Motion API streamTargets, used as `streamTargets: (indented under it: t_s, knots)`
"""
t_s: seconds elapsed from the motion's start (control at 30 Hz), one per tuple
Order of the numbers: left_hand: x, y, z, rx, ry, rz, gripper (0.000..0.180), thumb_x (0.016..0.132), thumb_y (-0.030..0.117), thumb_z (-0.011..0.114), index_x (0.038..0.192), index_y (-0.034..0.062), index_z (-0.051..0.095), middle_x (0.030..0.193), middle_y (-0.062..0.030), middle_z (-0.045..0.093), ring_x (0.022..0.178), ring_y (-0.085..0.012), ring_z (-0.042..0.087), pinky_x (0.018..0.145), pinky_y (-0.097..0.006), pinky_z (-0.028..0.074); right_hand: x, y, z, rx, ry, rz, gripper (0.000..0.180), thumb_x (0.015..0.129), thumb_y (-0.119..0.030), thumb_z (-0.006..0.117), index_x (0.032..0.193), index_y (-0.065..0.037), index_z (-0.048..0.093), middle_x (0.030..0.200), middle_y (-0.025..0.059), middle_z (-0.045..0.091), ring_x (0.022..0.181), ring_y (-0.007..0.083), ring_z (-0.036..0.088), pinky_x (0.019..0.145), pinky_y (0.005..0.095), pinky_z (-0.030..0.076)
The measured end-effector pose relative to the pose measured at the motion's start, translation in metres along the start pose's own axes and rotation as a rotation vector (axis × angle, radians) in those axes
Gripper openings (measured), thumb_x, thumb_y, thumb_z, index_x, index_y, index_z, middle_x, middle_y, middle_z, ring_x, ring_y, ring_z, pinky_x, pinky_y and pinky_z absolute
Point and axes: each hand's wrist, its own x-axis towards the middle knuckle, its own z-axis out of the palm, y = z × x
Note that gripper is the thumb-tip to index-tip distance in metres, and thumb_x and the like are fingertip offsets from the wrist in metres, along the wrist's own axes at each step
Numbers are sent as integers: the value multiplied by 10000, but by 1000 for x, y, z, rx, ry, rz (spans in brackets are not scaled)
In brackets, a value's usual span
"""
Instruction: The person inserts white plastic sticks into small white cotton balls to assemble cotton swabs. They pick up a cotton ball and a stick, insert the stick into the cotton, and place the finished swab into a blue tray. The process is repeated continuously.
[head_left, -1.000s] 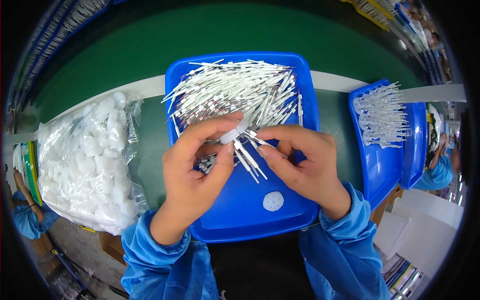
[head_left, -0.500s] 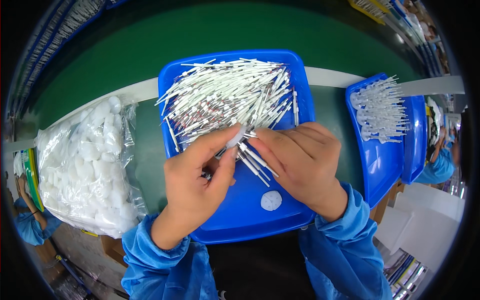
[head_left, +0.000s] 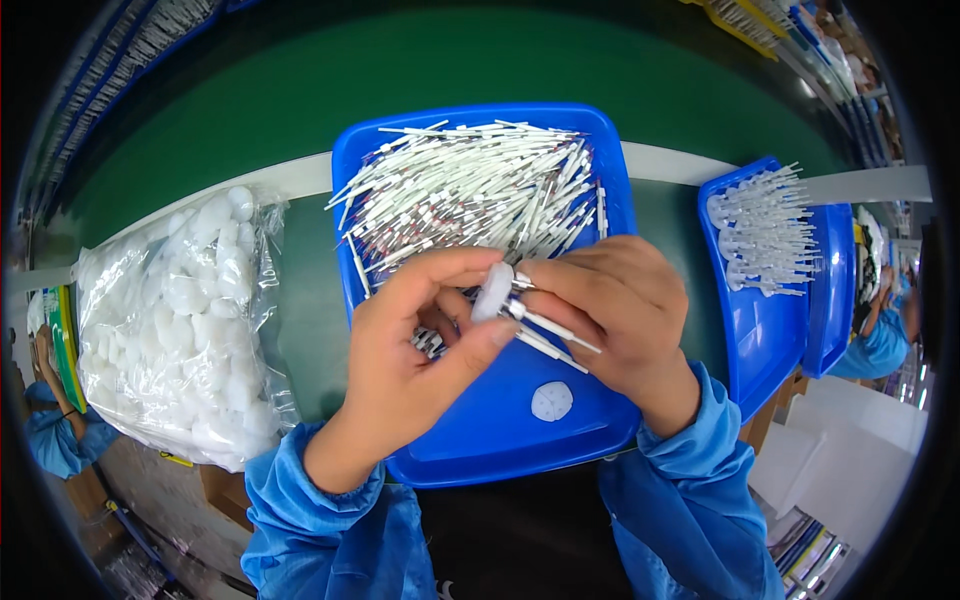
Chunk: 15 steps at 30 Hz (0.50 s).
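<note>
A blue tray (head_left: 500,440) lies in front of me, its far half heaped with thin white rods (head_left: 470,190). My left hand (head_left: 420,350) pinches a small white round cap (head_left: 493,292) between thumb and forefinger, with a few more rods tucked under its fingers. My right hand (head_left: 620,310) grips several white rods (head_left: 550,335) whose ends point at the cap. Both hands hover over the tray's middle. One loose white cap (head_left: 551,401) rests on the tray's near floor.
A clear plastic bag of white caps (head_left: 185,320) sits at the left on the green table (head_left: 300,90). A second blue tray (head_left: 760,320) with finished capped rods (head_left: 765,235) stands at the right. Other workers' blue sleeves show at both edges.
Both hands rose slightly and drew together. The white cap now stands upright between my left fingertips, against the rod ends held by my right hand.
</note>
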Motion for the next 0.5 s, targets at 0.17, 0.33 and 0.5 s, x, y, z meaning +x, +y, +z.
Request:
streamTargets:
  t_s: [0.17,0.33,0.5]
  knots:
    - [2,0,-5,229,54,219,593,813,14,924,1361,26,698,1196,-92,700,773,-94,591,701,-236,497,1,2,-12,579,-73,494,273,940,-25,785,1213,-12,797,1026,118,798,970,221,767,880,341,588]
    - [-1,7,-14,244,-22,264,659,793,4,940,1389,-1,658,1298,-138,667,881,-110,598,769,-259,506,2,11,-15,594,-73,422,282,932,-28,797,1213,-9,796,1061,110,788,1004,214,751,904,341,576]
    - [1,7,-6,327,9,368,604,763,43,968,1323,18,745,1231,-104,639,880,-112,611,692,-249,494,5,1,-17,676,-142,430,348,874,6,844,1218,-9,791,1001,82,758,956,174,728,863,322,567]
